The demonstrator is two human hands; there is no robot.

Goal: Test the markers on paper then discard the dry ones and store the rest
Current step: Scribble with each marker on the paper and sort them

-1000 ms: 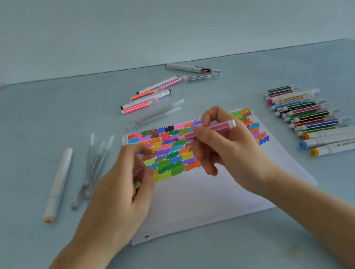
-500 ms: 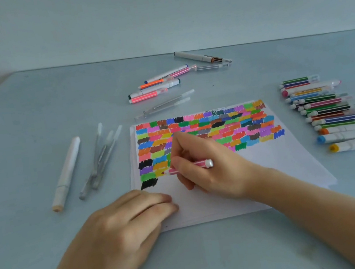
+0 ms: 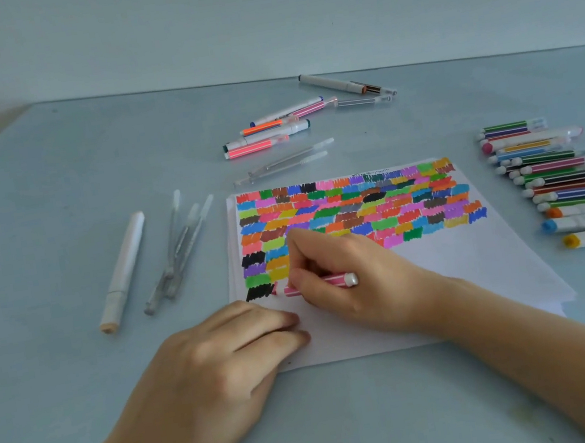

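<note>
Pink marker [image 3: 324, 282] gripped by right hand [image 3: 348, 273], tip on paper [image 3: 443, 274].

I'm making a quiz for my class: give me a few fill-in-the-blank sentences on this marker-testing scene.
1. The right hand grips a striped marker coloured ____.
2. The left hand presses its fingers on the white ____.
3. The swatch beside the marker's tip is ____.

Missing: pink; paper; black.

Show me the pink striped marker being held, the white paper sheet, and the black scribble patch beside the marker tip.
pink striped marker [image 3: 333, 279], head view, barrel.
white paper sheet [image 3: 471, 262], head view, blank area.
black scribble patch [image 3: 259, 292], head view, centre.
</note>
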